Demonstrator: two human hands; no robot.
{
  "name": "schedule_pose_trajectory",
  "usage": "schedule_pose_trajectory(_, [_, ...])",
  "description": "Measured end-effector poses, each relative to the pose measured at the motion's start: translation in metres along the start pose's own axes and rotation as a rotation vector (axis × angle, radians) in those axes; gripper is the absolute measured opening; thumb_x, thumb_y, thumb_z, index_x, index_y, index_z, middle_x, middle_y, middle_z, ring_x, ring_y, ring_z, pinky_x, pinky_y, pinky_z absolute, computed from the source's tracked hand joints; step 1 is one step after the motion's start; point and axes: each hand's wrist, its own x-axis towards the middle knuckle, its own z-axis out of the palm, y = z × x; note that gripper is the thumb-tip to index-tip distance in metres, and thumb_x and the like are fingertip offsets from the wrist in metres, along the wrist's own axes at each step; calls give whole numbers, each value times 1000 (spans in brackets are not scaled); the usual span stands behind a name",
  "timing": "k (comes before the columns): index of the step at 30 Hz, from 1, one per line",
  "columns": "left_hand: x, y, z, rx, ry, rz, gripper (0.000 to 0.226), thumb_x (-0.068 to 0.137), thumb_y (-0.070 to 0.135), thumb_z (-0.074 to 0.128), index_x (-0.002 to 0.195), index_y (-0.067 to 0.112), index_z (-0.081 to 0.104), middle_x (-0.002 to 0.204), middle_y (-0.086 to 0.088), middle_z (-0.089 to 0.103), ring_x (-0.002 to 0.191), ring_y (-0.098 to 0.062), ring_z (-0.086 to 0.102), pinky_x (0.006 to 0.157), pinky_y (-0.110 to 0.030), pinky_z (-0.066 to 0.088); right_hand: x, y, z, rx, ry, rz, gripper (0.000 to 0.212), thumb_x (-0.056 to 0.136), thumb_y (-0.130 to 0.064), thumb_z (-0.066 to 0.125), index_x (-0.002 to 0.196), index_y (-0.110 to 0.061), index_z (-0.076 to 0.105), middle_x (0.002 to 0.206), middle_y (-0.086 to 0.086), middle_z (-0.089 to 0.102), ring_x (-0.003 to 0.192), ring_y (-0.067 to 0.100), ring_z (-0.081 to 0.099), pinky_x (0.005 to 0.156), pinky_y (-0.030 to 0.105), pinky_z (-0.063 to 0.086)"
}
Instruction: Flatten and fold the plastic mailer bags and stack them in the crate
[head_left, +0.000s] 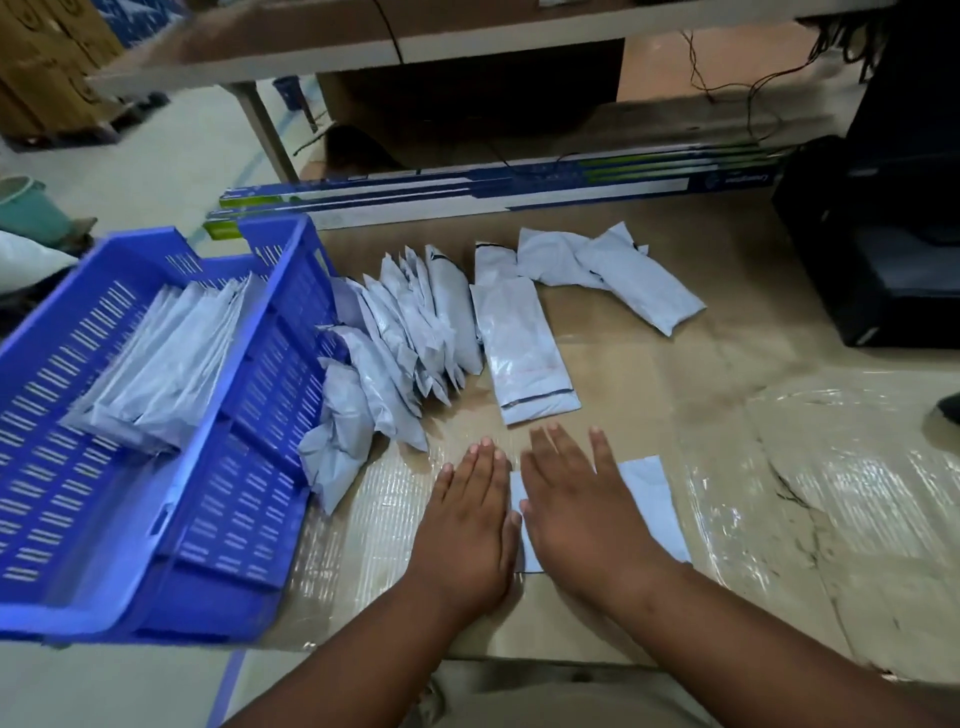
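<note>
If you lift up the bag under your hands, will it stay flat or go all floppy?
Probably floppy: the mailer bag is thin plastic film, like the crumpled ones in the pile. It likely weighs very little, since it lies nearly flat under the left hand and right hand. It may slide easily too, because the tape-covered cardboard beneath looks glossy.

A pale grey mailer bag (644, 493) lies flat on the cardboard, largely hidden beneath two flat hands. Just beyond it another bag (524, 353) lies flattened lengthwise, a dark strip near its close end. A row of folded bags (405, 332) leans against the blue slotted crate (104, 499), which holds more folded bags (161, 364). Two crumpled bags (613, 270) lie farther back.
</note>
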Motion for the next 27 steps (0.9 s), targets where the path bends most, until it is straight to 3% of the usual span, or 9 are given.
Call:
schedule_pose_trajectory(6, [5,2,2,60,-10,-1,69,106,41,27,168,10,24,176,-13,14,164,-27,10,131,-52,14,-1,-9,25,-19,-43,-95,64,101,-31,32,157,0,43,163,21,41,155,35,34,127,55,10])
schedule_pose_trajectory(11, [6,4,3,45,15,11,70,105,40,29,166,6,29,174,-18,19,163,-31,15,129,-55,20,-7,-3,26,36,-56,-94,66,106,-33,27,166,-5,24,174,16,19,162,29,14,131,51,11])
schedule_pose_trajectory(27, [3,-7,1,-70,20,73,68,106,37,26,167,8,24,177,-12,12,165,-23,4,131,-53,18,-7,4,37,219,-52,-51,68,110,-41,28,168,-10,12,177,9,0,163,19,-7,132,46,4])
